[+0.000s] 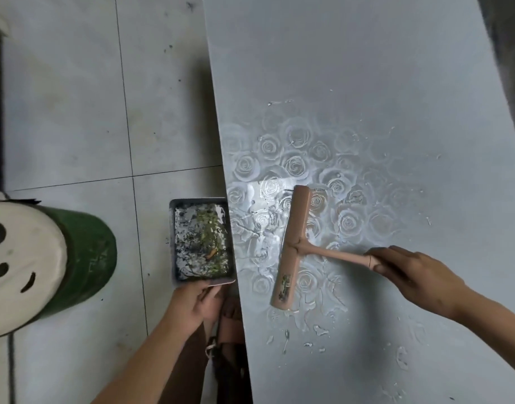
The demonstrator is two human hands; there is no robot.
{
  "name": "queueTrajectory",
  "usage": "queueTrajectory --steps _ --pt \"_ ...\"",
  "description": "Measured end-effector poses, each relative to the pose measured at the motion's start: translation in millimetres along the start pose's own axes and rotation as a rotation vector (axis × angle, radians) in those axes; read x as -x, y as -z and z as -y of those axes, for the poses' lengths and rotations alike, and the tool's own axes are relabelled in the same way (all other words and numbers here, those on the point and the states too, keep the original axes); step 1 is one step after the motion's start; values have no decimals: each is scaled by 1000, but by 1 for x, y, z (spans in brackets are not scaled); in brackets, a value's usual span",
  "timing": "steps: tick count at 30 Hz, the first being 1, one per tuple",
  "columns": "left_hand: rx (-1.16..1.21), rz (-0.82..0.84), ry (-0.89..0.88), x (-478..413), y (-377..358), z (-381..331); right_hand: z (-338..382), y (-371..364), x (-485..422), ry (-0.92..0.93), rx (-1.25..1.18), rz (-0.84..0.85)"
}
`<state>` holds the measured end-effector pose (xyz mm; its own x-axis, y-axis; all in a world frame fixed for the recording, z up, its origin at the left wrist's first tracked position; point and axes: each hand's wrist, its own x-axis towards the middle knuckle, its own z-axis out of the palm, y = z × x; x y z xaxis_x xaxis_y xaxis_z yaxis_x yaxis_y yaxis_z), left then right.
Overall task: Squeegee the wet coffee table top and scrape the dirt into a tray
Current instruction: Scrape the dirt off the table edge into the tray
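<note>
The grey coffee table top point(367, 83) fills the right side, wet over its rose pattern, with water drops near the front. A pink squeegee point(291, 249) lies blade-down on the wet patch, a little in from the table's left edge. My right hand point(410, 275) grips its handle from the right. A dark rectangular tray point(172, 243) holding dirty water and green and brown debris is held against the table's left edge. My left hand point(198, 301) grips the tray's near rim.
A green stool point(84, 258) with a white smiley-face top stands on the tiled floor point(75, 97) at the left. My sandalled foot point(230, 325) shows beside the table edge below the tray. A dark edge runs down the far left.
</note>
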<state>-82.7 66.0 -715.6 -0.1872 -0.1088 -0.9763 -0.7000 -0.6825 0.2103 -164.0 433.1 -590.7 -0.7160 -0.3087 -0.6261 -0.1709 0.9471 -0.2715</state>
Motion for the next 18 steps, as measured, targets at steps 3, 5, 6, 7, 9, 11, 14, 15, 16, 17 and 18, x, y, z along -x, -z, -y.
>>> queueTrajectory --steps 3,5,6,7,9,11,14,15,16,17,18 --pt "160 -19 20 -2 -4 11 -4 15 3 6 53 -26" --pt "226 -28 35 2 -11 13 -11 27 6 -13 48 -35" --pt "231 -35 31 0 -8 13 -14 31 7 -26 42 -37" --pt "242 -37 28 2 -7 12 -16 34 5 -39 44 -36" --pt "248 -30 24 3 -9 12 -16 39 -2 -46 59 -34" --pt "269 -20 11 3 -8 13 -10 35 -15 -5 68 -25" --pt "307 20 1 2 -8 14 0 33 -30 61 85 -37" --pt "309 27 -2 1 -7 14 2 32 -34 77 94 -36" --pt "312 30 0 1 -7 13 4 32 -39 89 101 -38" --pt "318 28 -1 0 -7 14 6 33 -42 100 103 -38" --pt "319 25 -6 0 -6 14 8 34 -45 117 103 -45"
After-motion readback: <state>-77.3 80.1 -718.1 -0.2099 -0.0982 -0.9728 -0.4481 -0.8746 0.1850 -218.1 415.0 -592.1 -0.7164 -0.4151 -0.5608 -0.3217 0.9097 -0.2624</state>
